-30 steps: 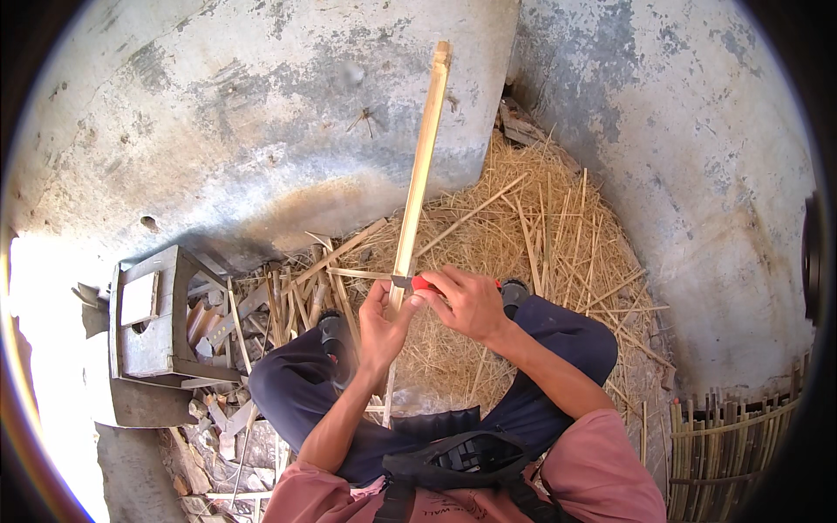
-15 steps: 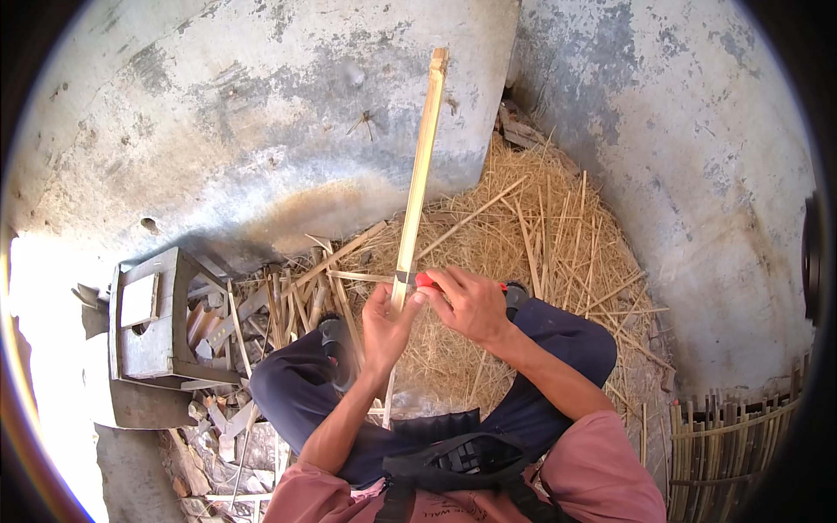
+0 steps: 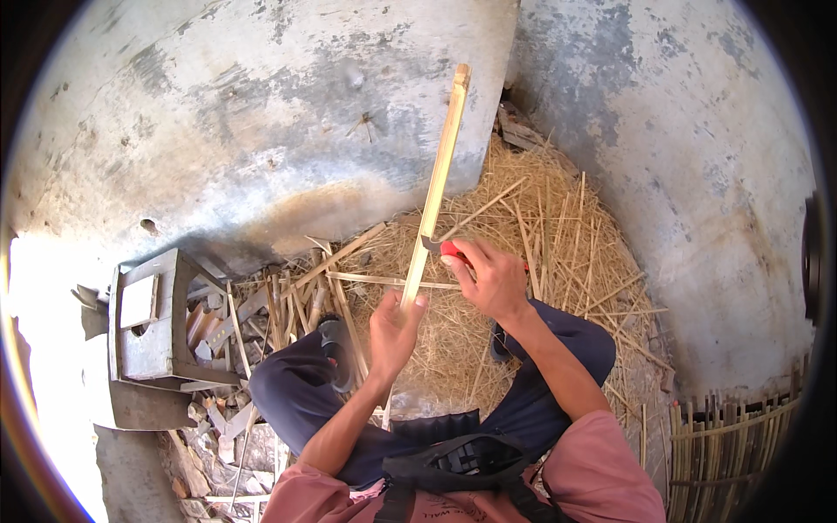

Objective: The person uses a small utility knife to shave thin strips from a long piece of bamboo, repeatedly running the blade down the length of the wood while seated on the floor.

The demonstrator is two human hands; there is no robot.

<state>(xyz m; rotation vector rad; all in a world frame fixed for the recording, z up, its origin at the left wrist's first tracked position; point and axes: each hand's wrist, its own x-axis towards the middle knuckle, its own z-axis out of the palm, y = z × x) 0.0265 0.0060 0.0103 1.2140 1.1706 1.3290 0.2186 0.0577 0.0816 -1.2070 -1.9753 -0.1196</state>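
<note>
- Holding the pale wooden strip (image 3: 442,174) near its lower part, the left hand (image 3: 395,336) is closed round it, its thumb lying along the right side.
- The strip stands out in front of the person, above the straw-covered floor; its long axis runs away from the body, leaning a little to the right, so the far end points toward the upper middle of the view, seen against the peeling wall (image 3: 261,113).
- Below the left wrist a narrow pale length shows in line with the strip; whether it is the same piece, I cannot tell.
- The right hand (image 3: 495,283) has a narrow, firm grip on a red-handled knife (image 3: 451,250), fingers curled over the handle.
- The knife's dark blade touches the strip above the left hand; the handle points off to the right, crosswise to the strip's long axis.
- A thin stick (image 3: 366,278) passes crosswise beyond the strip, above the left hand.
- Straw-like shavings (image 3: 558,231) and loose sticks cover the floor between and beyond the bent knees.
- At the left stands a weathered wooden box (image 3: 157,318), with rubble beside it; at the lower right, a slatted panel (image 3: 732,453).
</note>
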